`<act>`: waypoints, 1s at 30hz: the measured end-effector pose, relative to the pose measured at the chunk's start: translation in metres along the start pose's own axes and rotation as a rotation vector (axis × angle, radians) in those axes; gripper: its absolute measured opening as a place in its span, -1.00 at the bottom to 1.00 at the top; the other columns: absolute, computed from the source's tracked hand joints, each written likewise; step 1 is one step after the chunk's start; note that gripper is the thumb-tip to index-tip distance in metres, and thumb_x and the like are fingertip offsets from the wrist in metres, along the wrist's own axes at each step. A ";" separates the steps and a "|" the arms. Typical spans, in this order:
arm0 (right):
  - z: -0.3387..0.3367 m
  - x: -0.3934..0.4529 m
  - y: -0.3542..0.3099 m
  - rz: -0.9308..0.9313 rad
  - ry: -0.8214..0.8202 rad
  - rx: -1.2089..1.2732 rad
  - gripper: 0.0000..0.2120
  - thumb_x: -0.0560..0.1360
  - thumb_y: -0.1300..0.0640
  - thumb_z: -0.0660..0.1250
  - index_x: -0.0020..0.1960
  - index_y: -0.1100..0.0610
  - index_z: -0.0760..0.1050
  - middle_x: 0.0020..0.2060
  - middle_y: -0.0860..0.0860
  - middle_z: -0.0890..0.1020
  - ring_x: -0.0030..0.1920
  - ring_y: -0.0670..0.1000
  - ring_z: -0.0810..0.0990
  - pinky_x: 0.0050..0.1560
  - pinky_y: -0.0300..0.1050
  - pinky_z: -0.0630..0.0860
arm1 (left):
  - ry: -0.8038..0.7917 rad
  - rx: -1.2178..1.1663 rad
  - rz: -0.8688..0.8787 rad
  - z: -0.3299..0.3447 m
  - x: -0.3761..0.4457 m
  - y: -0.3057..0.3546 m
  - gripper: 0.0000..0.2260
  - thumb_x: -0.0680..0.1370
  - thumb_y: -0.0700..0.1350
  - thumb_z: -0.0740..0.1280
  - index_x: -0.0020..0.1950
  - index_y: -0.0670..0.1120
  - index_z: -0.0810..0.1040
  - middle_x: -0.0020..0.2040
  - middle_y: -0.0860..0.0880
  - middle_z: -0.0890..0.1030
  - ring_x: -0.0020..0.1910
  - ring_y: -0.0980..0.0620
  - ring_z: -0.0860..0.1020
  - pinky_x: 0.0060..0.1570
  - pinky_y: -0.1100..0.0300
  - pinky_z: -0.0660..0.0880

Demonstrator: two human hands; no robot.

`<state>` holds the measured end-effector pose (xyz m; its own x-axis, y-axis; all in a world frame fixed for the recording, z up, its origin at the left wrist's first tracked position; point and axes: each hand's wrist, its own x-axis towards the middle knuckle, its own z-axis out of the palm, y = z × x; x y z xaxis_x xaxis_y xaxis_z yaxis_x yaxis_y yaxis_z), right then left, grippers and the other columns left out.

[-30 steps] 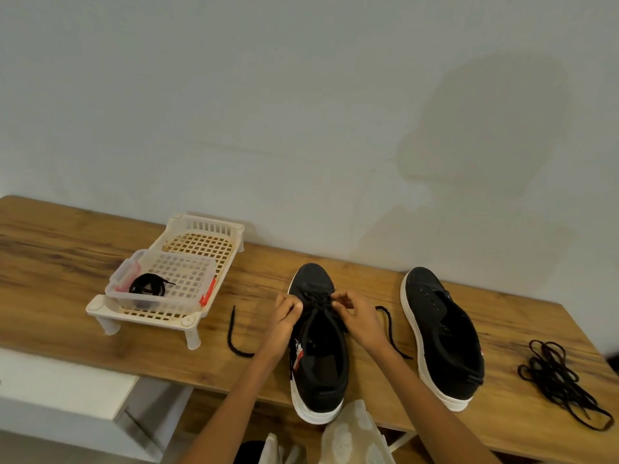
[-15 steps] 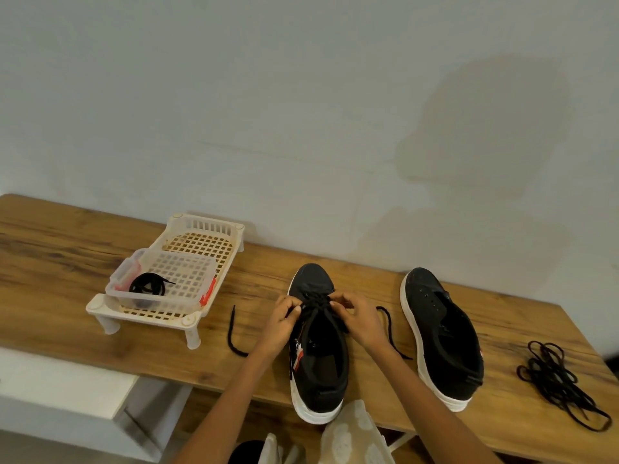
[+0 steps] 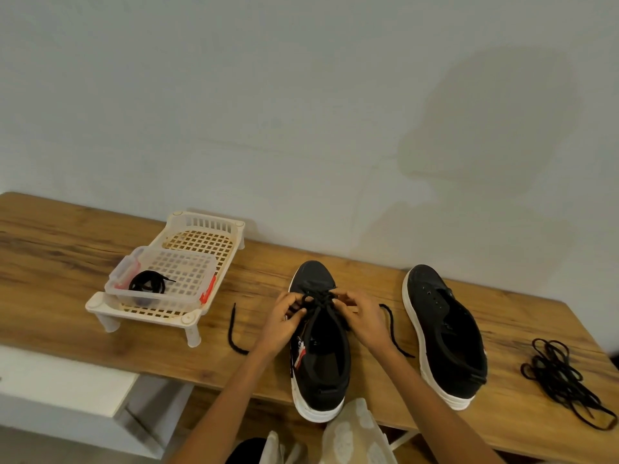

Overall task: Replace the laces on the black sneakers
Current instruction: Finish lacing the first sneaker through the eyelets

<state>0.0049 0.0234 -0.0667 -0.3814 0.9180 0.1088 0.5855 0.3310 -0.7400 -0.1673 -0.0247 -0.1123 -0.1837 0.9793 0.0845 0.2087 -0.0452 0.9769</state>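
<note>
Hardly anything has shifted since earlier: your left hand and right hand still pinch the lace on the near sneaker mid-table, lying lengthwise, toe toward the wall

Both hands curled, fingertips pinching, forearms converging.

Wooden table – plain white wall behind.
</note>
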 end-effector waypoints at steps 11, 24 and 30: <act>0.001 0.010 -0.010 -0.019 0.005 -0.242 -0.87 0.62 0.09 0.15 0.06 0.11 0.43 -0.11 -0.08 0.48 -0.16 -0.07 0.45 -0.30 -0.23 0.31 | 0.067 0.016 0.039 0.004 0.002 0.001 -0.69 0.55 -0.36 0.26 -0.09 0.08 0.54 -0.04 0.00 0.47 -0.11 0.11 0.49 -0.06 0.43 0.41; -0.006 0.007 -0.013 -0.127 0.028 -0.216 -0.85 0.62 0.10 0.15 0.01 0.09 0.49 -0.16 -0.08 0.53 -0.21 -0.10 0.46 -0.31 -0.35 0.32 | 0.020 -0.067 0.008 -0.001 -0.001 0.003 -0.59 0.48 -0.49 0.17 -0.09 0.01 0.57 0.00 -0.08 0.49 -0.06 0.00 0.48 0.00 0.17 0.46; -0.006 0.002 -0.010 -0.071 0.024 -0.085 -0.84 0.62 0.10 0.13 -0.11 -0.06 0.38 -0.15 -0.08 0.52 -0.13 -0.08 0.51 -0.23 -0.35 0.34 | 0.024 -0.050 0.013 -0.001 0.000 0.002 -0.63 0.49 -0.46 0.20 -0.07 0.01 0.56 0.02 -0.14 0.51 -0.06 0.01 0.48 -0.03 0.31 0.45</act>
<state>0.0026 0.0236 -0.0553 -0.4077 0.8961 0.1756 0.6167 0.4120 -0.6707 -0.1680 -0.0249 -0.1100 -0.2044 0.9737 0.1011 0.1625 -0.0681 0.9843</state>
